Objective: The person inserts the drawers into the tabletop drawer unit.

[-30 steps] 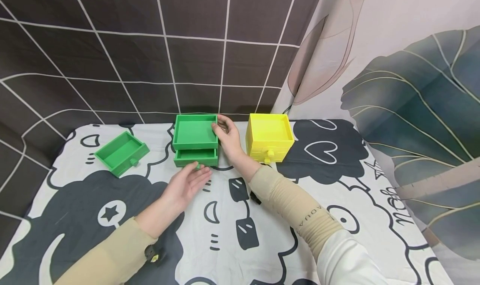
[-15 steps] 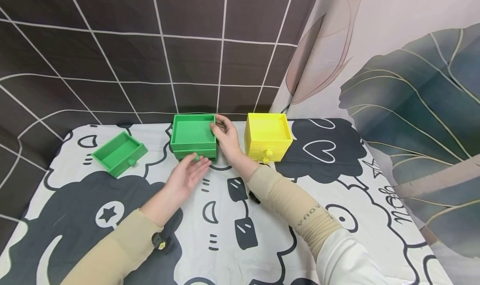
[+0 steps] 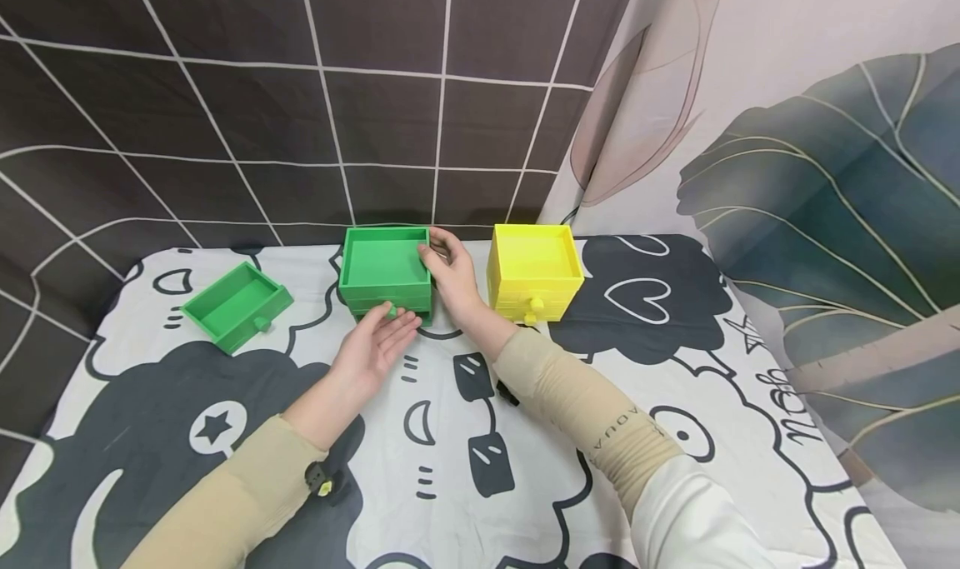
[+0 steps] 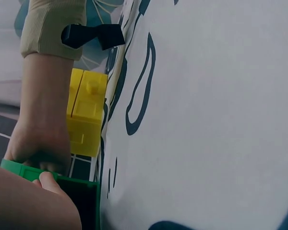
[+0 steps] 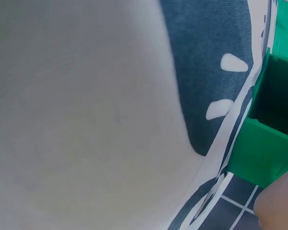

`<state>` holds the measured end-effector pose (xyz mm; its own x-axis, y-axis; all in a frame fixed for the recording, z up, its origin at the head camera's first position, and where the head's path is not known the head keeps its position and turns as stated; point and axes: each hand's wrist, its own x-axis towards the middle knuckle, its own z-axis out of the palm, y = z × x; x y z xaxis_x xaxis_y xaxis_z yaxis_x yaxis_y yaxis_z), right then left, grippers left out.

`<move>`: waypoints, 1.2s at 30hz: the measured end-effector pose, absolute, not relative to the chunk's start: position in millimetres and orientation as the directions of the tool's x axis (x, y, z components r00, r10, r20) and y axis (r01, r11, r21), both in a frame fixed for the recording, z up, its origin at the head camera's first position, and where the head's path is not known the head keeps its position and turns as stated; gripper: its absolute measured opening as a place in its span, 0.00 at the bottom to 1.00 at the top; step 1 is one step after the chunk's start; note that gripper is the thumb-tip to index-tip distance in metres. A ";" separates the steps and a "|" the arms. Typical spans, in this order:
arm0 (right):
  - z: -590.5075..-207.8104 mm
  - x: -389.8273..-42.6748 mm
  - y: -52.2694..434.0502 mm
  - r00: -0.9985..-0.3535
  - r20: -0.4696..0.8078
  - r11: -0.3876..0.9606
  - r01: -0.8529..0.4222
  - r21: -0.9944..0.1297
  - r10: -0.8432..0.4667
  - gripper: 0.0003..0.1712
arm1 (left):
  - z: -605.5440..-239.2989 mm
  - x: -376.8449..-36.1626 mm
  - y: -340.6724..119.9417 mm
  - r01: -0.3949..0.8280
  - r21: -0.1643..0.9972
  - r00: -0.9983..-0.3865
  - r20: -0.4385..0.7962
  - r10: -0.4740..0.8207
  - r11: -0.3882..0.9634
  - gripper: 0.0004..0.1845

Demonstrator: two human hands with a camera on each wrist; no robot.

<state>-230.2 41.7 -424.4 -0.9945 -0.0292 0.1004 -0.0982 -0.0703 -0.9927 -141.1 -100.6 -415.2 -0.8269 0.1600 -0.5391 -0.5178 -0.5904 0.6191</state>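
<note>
A green two-tier drawer box (image 3: 384, 267) stands at the back of the table with its top tray open to view. Its lower drawer sits pushed in, with the knob (image 3: 391, 309) showing at the front. My left hand (image 3: 397, 323) lies palm up with straight fingers, the fingertips touching the drawer front beside the knob. My right hand (image 3: 438, 257) grips the box's right side, thumb on the top rim. In the left wrist view the green box (image 4: 79, 194) sits below the right wrist. The right wrist view shows one green box corner (image 5: 264, 148).
A yellow drawer box (image 3: 534, 273) with a knob stands just right of my right hand, also seen as the yellow box (image 4: 86, 115). A loose green drawer (image 3: 236, 305) lies at the left. The black-and-white patterned cloth (image 3: 465, 436) covers the table; a dark tiled wall rises behind.
The lower green drawer slid from sticking out to nearly flush with the box. My left hand moved forward with it. The right hand kept its hold on the box.
</note>
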 end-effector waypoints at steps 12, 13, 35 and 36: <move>-425.7 -231.9 41.0 -0.995 0.096 -0.066 -0.094 -0.993 -0.026 0.25 | -412.9 -133.6 -109.4 -0.551 0.610 -0.816 -0.537 0.214 -0.570 0.12; -425.9 -232.1 40.8 -0.995 0.094 -0.065 -0.093 -0.994 -0.026 0.25 | -412.8 -132.5 -110.6 -0.555 0.611 -0.814 -0.537 0.220 -0.564 0.13; -424.0 -231.0 40.7 -0.997 0.067 -0.068 -0.066 -0.996 -0.023 0.25 | -429.2 -117.7 -155.8 -0.577 0.570 -0.792 -0.567 0.229 -0.586 0.10; -423.8 -230.9 40.9 -0.998 0.067 -0.068 -0.065 -0.996 -0.023 0.25 | -429.8 -117.8 -157.9 -0.580 0.568 -0.789 -0.571 0.228 -0.584 0.10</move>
